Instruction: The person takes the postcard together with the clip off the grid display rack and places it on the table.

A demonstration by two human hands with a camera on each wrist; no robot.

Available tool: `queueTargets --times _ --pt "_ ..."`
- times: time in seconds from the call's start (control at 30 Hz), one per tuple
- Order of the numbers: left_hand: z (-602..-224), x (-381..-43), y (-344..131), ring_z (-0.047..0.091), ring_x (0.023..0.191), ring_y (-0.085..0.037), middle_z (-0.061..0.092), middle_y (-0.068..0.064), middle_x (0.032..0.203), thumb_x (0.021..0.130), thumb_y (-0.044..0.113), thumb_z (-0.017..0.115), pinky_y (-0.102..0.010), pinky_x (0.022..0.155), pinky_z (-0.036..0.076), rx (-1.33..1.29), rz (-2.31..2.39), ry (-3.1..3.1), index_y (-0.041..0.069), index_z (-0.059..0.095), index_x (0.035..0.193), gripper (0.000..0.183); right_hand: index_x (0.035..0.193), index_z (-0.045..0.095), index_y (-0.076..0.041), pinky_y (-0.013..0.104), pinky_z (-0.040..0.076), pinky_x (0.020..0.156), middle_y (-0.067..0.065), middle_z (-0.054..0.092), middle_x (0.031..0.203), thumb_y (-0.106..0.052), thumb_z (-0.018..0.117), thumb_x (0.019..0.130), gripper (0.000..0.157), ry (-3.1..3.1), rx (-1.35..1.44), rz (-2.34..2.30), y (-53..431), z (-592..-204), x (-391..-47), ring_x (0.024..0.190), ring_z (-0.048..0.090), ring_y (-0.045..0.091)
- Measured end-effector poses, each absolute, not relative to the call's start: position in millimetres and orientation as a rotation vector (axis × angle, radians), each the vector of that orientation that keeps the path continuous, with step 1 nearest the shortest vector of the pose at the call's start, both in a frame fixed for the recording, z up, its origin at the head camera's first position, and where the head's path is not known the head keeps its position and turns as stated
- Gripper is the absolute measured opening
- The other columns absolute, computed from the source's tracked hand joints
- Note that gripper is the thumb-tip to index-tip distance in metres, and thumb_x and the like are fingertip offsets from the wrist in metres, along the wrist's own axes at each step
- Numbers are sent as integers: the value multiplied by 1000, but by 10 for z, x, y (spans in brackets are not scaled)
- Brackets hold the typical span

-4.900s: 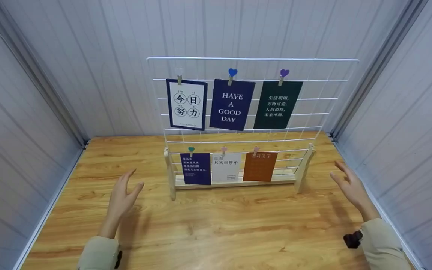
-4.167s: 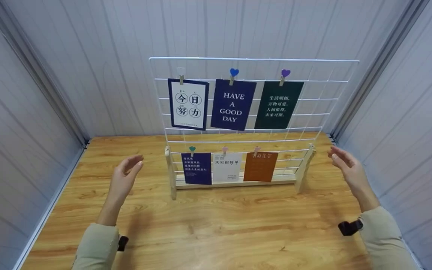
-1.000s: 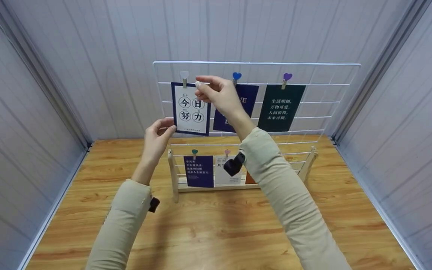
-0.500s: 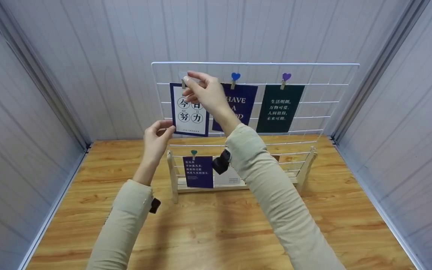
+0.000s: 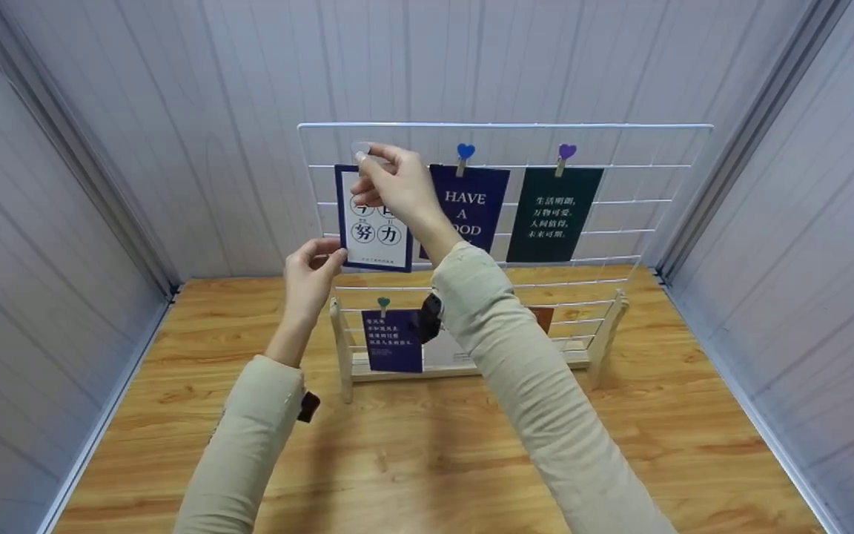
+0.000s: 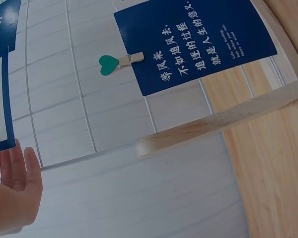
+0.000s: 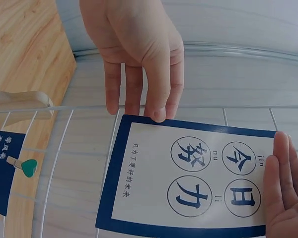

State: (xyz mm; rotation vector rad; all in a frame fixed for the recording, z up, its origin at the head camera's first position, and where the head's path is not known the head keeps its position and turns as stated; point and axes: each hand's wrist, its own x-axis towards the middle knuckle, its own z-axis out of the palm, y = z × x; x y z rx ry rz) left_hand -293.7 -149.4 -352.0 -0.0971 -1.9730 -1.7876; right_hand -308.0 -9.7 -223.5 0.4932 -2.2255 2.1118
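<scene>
A white card (image 5: 376,252) with a dark blue border and large characters hangs at the upper left of a white wire grid rack (image 5: 590,126). My left hand (image 5: 308,280) pinches its lower left edge, thumb in front and fingers behind, as the right wrist view also shows. At the card's top, my right hand (image 5: 405,193) pinches the small clothespin with a pale heart (image 5: 359,147) between thumb and index finger. The other right fingers lie in front of the card and cover part of its upper characters. In the left wrist view only the card's lower corner (image 6: 10,141) shows.
Beside it hang a navy card (image 5: 465,204) with a blue heart clothespin and a green card (image 5: 557,215) with a purple one. Lower down are another navy card (image 5: 390,348) and two more, partly behind the right sleeve. Wooden feet (image 5: 605,337) stand on the wood-grain table (image 5: 382,460).
Both hands have risen from the sides to the upper left card. Over the last second the right hand has moved left onto the clothespin; the left hand has stayed at the card's edge.
</scene>
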Motion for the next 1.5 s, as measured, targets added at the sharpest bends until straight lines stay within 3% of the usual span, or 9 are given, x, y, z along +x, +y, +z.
queueTargets --times 0.23,0.57,1.03,1.5 --pt "-3530 -2950 -1494 56 67 -12 59 -12 85 80 0 60 -20 61 47 -84 -1782 -1974 -8 61 92 15 112 59 -14 23 50 58 8 63 73 -28 55 87 29 -2145 416 2049 -181 -2512 -3537 62 62 19" --pt "-3521 -2950 -1469 54 65 -11 59 -15 83 80 -1 60 -17 59 45 -66 -1757 -1955 -9 62 89 12 100 64 0 24 49 53 10 59 63 -15 59 85 21 -2064 444 2050 -135 -2247 -3191 50 57 16" --pt "-3531 -2947 -1464 53 67 -13 58 -12 81 80 -2 59 -18 59 44 -59 -1770 -1950 -8 61 87 9 98 64 2 20 45 43 8 54 56 -10 60 84 20 -1972 395 2079 -152 -2271 -3217 41 47 10" --pt "-3532 -2961 -1497 50 62 -9 56 -6 74 80 -4 59 -17 57 42 -59 -1810 -1910 -10 60 85 8 96 65 4 21 43 41 12 55 58 -8 61 83 18 -1886 578 1960 -138 -2380 -3246 42 47 12"
